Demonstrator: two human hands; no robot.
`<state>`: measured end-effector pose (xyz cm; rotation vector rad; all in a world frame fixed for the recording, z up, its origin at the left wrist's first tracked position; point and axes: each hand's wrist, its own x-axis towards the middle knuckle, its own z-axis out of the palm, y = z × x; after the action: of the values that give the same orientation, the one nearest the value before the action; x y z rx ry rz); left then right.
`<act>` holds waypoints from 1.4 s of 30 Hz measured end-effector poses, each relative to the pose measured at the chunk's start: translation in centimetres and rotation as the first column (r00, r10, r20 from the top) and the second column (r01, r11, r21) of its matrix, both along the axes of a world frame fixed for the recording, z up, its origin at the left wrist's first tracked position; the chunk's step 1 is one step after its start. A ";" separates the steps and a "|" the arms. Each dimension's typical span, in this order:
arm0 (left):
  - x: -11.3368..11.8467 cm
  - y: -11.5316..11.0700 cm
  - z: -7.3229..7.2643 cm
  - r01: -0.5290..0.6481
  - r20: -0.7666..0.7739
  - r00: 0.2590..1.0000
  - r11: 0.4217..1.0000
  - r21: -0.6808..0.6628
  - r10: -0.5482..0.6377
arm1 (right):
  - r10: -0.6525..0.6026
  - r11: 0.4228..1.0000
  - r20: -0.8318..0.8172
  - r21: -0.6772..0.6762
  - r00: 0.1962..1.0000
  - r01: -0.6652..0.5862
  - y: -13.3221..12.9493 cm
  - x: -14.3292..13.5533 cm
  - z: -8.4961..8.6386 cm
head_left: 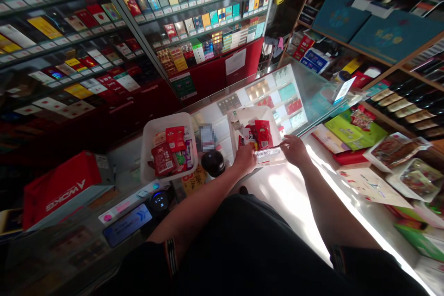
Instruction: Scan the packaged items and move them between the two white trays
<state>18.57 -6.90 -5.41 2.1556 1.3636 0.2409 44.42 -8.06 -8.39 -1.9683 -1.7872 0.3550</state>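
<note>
A translucent white plastic bin stands at the edge of the glass counter, with several red snack packets inside. Along its near side runs a narrow white strip with dark printed characters. My left hand is closed at the strip's left end, its fingertips partly hidden. At the other end, my right hand pinches the strip's corner by the bin's rim. Whether the strip is stuck to the bin or is a separate packet, I cannot tell.
Left of it stands a second white bin of snack packets. A round black object sits between the bins. Further left are a lit payment device and a red box. Cigarette shelves line the back; gift boxes are stacked right.
</note>
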 end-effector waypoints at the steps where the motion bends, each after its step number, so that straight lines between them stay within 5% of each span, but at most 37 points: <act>1: 0.1 -0.1 -0.3 -0.007 0.010 1.000 1.000 -0.006 0.007 | 0.001 1.000 0.000 0.000 1.000 -0.001 0.0 0.0 -0.2; 7: 0.0 -0.4 -0.4 0.025 0.131 0.991 0.999 0.025 -0.028 | -0.017 1.000 0.007 0.012 1.000 0.017 0.1 -0.3 -0.1; 17: -3.6 -1.3 3.7 -0.038 0.329 0.944 0.995 0.090 0.006 | 0.086 0.983 -0.024 0.164 0.996 -0.081 3.1 -6.1 3.6; 26: -13.3 -1.6 7.0 -0.326 0.337 0.904 0.935 0.138 0.265 | 0.309 0.934 -0.078 0.211 0.948 -0.287 5.7 -17.1 6.7; 34: -23.2 -2.4 5.4 -0.539 0.285 0.828 0.827 0.161 0.484 | 0.472 0.869 -0.073 0.209 0.879 -0.449 6.3 -26.7 8.1; 42: -30.5 -4.0 4.0 -0.687 0.261 0.719 0.714 0.132 0.644 | 0.584 0.804 -0.068 0.192 0.809 -0.564 5.9 -32.8 8.1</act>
<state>-11.91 -10.94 -1.38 1.6303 2.0304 0.9037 11.61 -2.16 -0.27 -1.2210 -2.2244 0.4906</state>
